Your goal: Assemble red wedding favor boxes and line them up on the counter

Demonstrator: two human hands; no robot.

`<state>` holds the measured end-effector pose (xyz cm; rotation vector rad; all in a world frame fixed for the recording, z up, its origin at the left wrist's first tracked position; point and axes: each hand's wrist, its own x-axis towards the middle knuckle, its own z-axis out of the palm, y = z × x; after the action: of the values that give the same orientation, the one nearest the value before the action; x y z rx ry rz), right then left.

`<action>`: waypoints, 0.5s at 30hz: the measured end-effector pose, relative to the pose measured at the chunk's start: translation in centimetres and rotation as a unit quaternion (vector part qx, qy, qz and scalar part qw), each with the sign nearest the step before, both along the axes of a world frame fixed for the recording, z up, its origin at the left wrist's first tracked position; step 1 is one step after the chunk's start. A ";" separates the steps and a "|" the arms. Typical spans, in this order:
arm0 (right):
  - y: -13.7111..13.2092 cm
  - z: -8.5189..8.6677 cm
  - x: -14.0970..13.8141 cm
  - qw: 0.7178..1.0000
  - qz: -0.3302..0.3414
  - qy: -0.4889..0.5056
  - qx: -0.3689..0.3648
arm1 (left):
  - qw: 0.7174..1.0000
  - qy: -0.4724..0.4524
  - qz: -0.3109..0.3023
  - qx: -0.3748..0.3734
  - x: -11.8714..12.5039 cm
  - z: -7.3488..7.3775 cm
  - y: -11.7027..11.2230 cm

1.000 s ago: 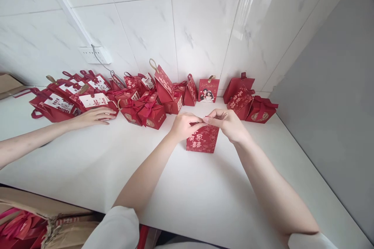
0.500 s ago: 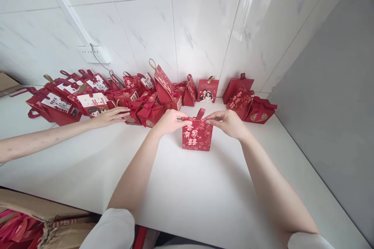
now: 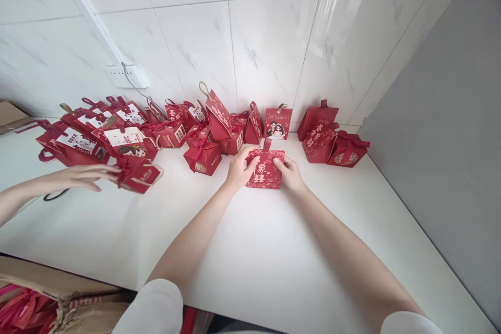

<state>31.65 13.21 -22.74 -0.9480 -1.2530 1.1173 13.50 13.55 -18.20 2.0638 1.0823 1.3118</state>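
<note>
Red box (image 3: 266,175) shifted wallward, hands (image 3: 239,169) gripping sides, table edge (image 3: 219,309) distant

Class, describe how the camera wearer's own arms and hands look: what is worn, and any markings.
Pale, whitish short sleeves with no visible print end near the elbows. Below them both forearms are uncovered. The left hand and right hand wear no gloves; no watch or bracelet shows.
</note>
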 end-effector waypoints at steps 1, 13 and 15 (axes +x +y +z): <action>0.0 -0.5 -0.1 1.000 0.007 0.002 -0.012 | 0.999 -0.029 0.006 -0.019 0.1 -0.8 0.1; 1.2 -3.5 0.3 0.999 -0.039 0.007 -0.034 | 0.954 -0.170 -0.048 -0.242 -1.1 -5.4 2.1; 1.3 -3.7 0.4 0.999 -0.030 -0.003 -0.024 | 0.951 -0.160 -0.093 -0.248 -1.2 -4.7 1.6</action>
<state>32.02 14.48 -26.39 -1.0195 -1.1995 1.1022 12.34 15.17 -22.88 1.4823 0.9270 1.0928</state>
